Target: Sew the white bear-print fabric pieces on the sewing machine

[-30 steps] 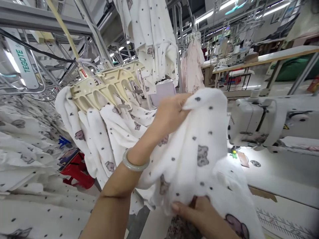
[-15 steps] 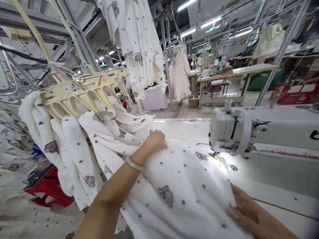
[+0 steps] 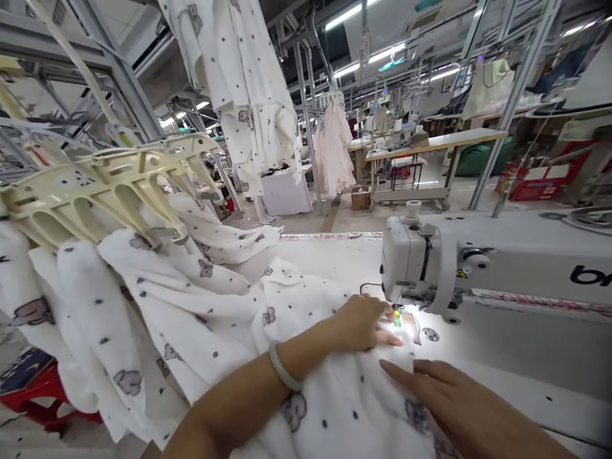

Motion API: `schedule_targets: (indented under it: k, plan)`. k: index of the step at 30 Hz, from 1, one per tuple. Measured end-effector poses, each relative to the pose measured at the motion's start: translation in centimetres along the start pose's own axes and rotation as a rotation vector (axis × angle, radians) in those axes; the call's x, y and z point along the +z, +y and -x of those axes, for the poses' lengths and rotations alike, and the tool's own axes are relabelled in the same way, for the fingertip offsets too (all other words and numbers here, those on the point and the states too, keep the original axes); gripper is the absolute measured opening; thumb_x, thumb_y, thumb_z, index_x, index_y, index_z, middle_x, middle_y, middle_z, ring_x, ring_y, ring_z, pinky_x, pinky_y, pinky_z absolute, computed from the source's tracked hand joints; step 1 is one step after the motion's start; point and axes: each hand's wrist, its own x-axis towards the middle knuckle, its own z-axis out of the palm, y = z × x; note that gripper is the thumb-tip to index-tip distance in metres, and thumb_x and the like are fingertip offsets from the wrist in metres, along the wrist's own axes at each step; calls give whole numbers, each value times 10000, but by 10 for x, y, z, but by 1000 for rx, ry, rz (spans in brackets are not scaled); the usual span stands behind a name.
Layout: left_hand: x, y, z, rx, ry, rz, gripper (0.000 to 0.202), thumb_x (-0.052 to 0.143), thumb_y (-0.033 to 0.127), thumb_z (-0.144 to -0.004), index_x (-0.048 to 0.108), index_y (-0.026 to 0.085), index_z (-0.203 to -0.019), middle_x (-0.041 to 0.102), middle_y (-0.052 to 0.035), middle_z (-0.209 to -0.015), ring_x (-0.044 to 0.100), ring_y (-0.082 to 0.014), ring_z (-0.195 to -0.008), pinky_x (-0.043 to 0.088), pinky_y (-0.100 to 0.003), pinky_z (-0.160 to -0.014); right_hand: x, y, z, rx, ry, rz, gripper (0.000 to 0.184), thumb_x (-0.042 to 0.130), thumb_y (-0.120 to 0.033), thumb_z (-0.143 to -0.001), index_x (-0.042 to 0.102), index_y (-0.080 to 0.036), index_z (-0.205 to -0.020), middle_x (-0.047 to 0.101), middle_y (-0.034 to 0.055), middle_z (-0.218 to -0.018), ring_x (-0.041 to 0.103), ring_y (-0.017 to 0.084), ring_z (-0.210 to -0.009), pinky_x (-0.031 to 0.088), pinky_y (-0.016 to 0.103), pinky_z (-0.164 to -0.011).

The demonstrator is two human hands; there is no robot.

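White fabric (image 3: 335,389) printed with grey animal figures and small dots lies bunched across the sewing machine's table, its far edge reaching the needle. My left hand (image 3: 366,324), with a pale bangle on the wrist, rests on this fabric just left of the presser foot (image 3: 398,317). Its fingers are bent but apart. On the fabric's right edge, nearer to me, lies my right hand (image 3: 442,389), open with fingers stretched out. The white sewing machine (image 3: 415,255) stands at the right, its lamp lighting the needle area.
Cream plastic hangers (image 3: 109,185) hold several matching printed pieces at the left. Another printed garment (image 3: 258,127) hangs beyond the table. A red stool (image 3: 48,398) stands low at the left. Pink garments (image 3: 333,143) and other worktables (image 3: 440,141) are farther back.
My left hand has moved right and nearer, from the fabric's far edge to beside the presser foot. The fabric has bunched up. My right hand has moved slightly left. The view has shifted right.
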Motion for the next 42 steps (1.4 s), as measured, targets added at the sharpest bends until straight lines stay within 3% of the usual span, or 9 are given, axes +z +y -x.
schedule_targets:
  k: [3, 7, 12, 16, 22, 25, 30, 35, 42]
  plan:
    - [-13, -4, 8, -60, 22, 125, 206, 763, 345, -874, 645, 176, -866, 700, -58, -983, 652, -236, -1008, 491, -320, -893, -18, 8, -26, -377, 11, 277, 544, 358, 84, -818, 691, -137, -1186, 754, 67, -851, 696, 214, -720, 601, 363, -773]
    - [-38, -4, 16, -173, 52, 413, 191, 695, 351, -893, 592, 192, -871, 646, -7, -905, 610, -174, -849, 463, -262, -723, -26, 23, -37, -557, 16, 422, 432, 336, 23, -932, 667, -80, -1189, 673, 47, -761, 613, 214, -618, 543, 393, -687]
    - [-35, -3, -1, -230, 31, 451, 230, 773, 300, -791, 610, 194, -914, 646, -1, -885, 613, -181, -833, 441, -258, -674, -15, 37, -25, -468, 75, 354, 406, 327, -10, -980, 672, -97, -1174, 732, 89, -1011, 660, 212, -785, 555, 369, -780]
    - [-20, -2, -12, -255, -12, 416, 251, 810, 309, -751, 590, 188, -742, 685, -21, -862, 643, -196, -830, 420, -257, -621, -4, 40, -17, -348, 117, 243, 360, 337, -62, -1021, 643, -94, -1209, 752, 115, -1093, 698, 254, -970, 593, 388, -840]
    - [-14, 0, -7, -241, 60, 432, 58, 667, 244, -821, 684, 190, -812, 741, -10, -927, 677, -192, -903, 505, -253, -779, 5, 48, -13, -135, 81, 38, 478, 391, 34, -888, 614, -134, -1276, 735, 141, -1171, 702, 249, -1064, 615, 390, -887]
    - [-11, 1, -6, -236, 72, 409, 58, 636, 175, -804, 692, 187, -815, 750, -8, -919, 677, -190, -910, 509, -259, -851, 2, 49, -15, -133, 61, -2, 431, 427, 28, -885, 646, -152, -1210, 749, 124, -1138, 709, 254, -1070, 600, 421, -947]
    - [-4, 7, 6, -217, 34, 420, 65, 674, 218, -782, 713, 187, -823, 745, 0, -851, 672, -178, -824, 504, -247, -790, -9, 32, -20, -186, 23, -60, 291, 441, -26, -969, 670, -203, -949, 753, 61, -917, 725, 218, -877, 617, 340, -810]
    - [3, 10, 14, -225, 80, 420, 110, 635, 264, -841, 717, 198, -875, 752, -1, -889, 663, -176, -836, 493, -259, -801, -14, 26, -19, -249, 123, 104, 382, 336, 17, -979, 657, -159, -1087, 780, 62, -980, 735, 202, -832, 596, 311, -705]
    - [9, 14, 6, -304, 106, 331, 94, 610, 272, -860, 682, 212, -871, 766, -8, -957, 663, -193, -835, 511, -292, -806, -18, 37, -27, -255, 121, 84, 382, 312, -254, -1130, 670, -135, -1066, 781, 93, -967, 740, 204, -810, 597, 329, -713]
